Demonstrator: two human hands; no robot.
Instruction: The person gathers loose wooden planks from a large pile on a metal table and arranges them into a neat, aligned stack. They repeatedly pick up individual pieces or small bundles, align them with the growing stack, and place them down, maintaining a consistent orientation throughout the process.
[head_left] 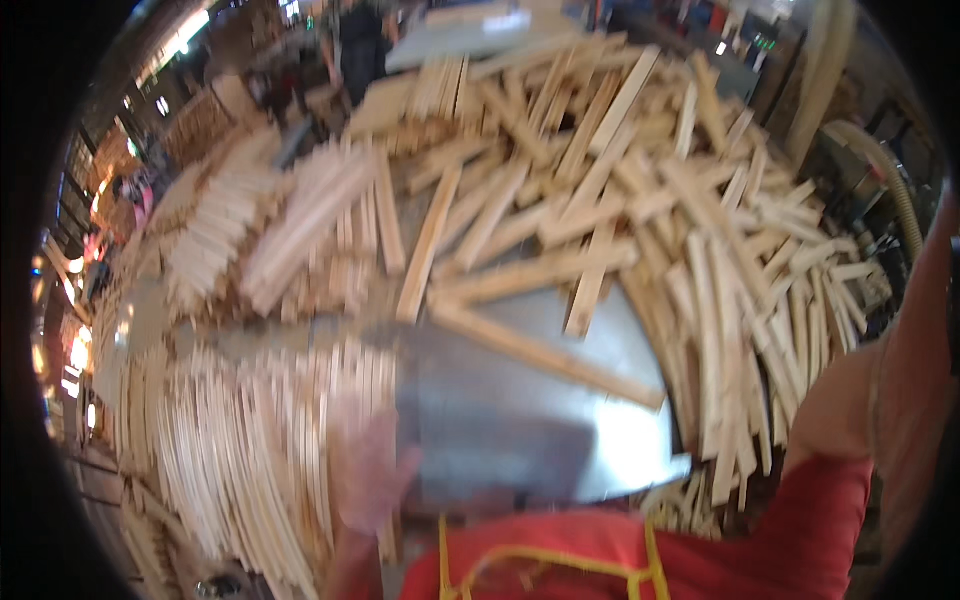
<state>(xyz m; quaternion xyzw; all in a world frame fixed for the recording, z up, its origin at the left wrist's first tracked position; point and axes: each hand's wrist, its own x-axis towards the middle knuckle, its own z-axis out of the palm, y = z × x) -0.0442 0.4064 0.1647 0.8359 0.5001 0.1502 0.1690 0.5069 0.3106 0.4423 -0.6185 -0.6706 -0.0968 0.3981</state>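
My left hand (372,470), smeared by motion, is at the right end of a tightly packed row of thin wooden slats (240,450). Whether its fingers grip a slat cannot be made out. My right arm (850,400) is raised along the right edge of the view, and its hand is out of the picture. Just right of my left hand lies the shiny metal tabletop (480,430). One loose wooden strip (550,352) slants over that metal, its left end touching other strips.
A large jumbled heap of wooden strips (700,220) covers the far and right parts of the table. Pale stacked boards (315,215) stand beyond the slat row. A ribbed hose (885,170) hangs at the far right. A person in dark clothing (362,50) is at the back.
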